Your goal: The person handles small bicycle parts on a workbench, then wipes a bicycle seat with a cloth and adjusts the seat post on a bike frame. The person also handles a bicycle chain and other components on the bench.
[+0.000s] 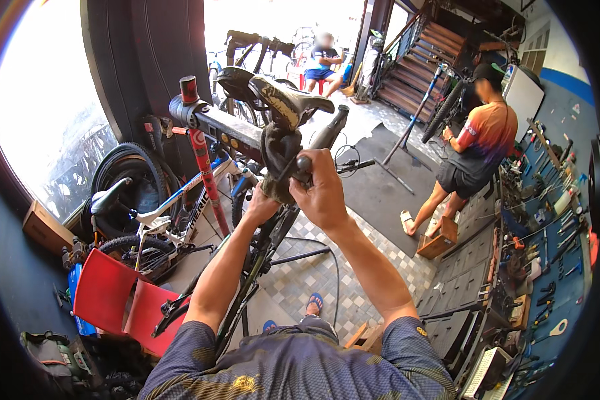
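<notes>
In front of me, a dark bicycle frame (247,288) hangs at the clamp end of a repair stand (228,131). Its worn saddle (283,101) has torn, pale patches. A dark cloth (280,148) is wrapped around the clamp area below the saddle. My right hand (325,191) is closed around a dark, round-ended handle (304,164) beside the cloth. Lower and to the left, my left hand (263,204) is closed on the cloth's lower part; its fingertips are partly hidden.
At left stand a white bicycle (187,215), loose tyres (128,180) and a red chair (107,293). A co-worker (490,127) stands by another bike at a second stand (407,127). Tools hang on the right wall (559,267). Another person (324,63) sits near the entrance.
</notes>
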The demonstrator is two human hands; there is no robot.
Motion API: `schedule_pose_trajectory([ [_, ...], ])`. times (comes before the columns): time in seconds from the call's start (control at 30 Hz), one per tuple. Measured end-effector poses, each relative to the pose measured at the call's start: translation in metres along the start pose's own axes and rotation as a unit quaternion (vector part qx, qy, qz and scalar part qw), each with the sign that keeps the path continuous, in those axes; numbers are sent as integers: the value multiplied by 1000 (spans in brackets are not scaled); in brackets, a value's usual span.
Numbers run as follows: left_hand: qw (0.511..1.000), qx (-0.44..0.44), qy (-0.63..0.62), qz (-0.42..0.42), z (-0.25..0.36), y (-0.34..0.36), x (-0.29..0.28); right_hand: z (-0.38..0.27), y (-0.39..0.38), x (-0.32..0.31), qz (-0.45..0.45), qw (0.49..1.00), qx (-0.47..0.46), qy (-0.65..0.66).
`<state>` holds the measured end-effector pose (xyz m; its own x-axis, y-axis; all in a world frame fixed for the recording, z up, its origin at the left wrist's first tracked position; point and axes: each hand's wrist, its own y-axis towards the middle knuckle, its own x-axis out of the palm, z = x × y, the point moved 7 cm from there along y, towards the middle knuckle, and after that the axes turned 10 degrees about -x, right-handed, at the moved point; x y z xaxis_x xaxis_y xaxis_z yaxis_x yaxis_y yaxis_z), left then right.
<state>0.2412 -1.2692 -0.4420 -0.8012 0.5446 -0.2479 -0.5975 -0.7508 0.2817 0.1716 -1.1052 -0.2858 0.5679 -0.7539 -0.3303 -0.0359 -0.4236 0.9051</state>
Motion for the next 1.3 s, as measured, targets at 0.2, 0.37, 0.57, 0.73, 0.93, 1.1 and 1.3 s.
schedule_pose_trajectory([
  [0.2, 998, 27, -53, -25, -4, -2, 1, -21, -67, 12, -168, 905, -331, -208],
  [0.37, 999, 37, 1, -3, 2, -2, 0, 36, -82, -19, -13, 989, 147, 23],
  [0.57, 999, -22, -44, -9, 10, -8, 2, 32, -21, -18, 28, 966, 199, 166],
  [0.73, 998, 18, -58, -3, 23, -14, -2, 0, -5, -11, 21, 994, 69, 80],
  [0.93, 999, -5, -42, -7, 14, -11, -2, -19, -59, 6, -67, 981, -140, -114],
  [1.1, 999, -11, -47, 4, 10, -9, -3, 44, -80, -6, -12, 960, 250, 124],
  [1.3, 997, -27, -67, 0, 18, -15, -3, 32, -38, -1, 92, 925, 231, 287],
])
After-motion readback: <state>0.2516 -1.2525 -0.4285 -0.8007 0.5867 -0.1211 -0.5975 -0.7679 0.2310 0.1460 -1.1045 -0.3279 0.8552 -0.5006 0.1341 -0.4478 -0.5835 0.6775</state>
